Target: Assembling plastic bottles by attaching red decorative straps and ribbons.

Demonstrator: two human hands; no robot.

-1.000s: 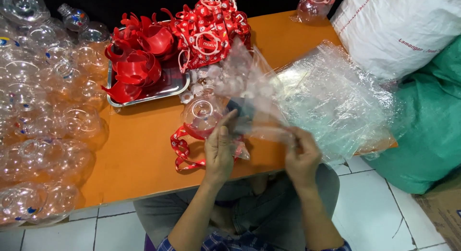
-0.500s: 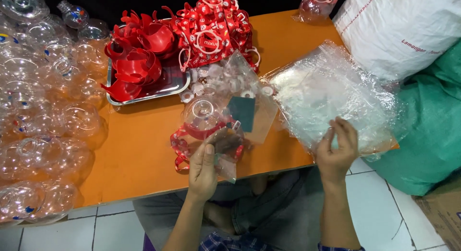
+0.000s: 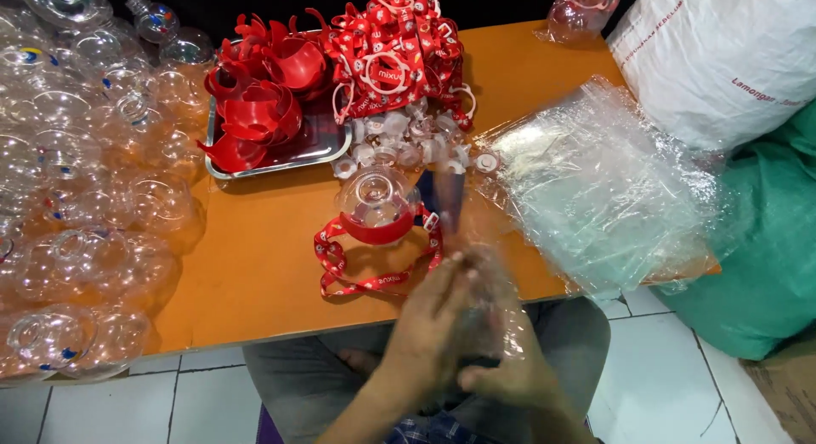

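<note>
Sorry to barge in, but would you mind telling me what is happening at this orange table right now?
A person seated at the orange table holds a small clear plastic bag between the left hand and right hand; the picture is blurred there. Just beyond stands a clear round bottle with a red strap. A stack of clear bags lies to the right, and a metal tray of red parts sits further back.

Two hands (image 3: 433,325), one metal tray (image 3: 327,147), one orange table (image 3: 255,274), one white sack (image 3: 722,62), and one assembled clear globe (image 3: 374,197) with strap. Loose globes too many to count.
</note>
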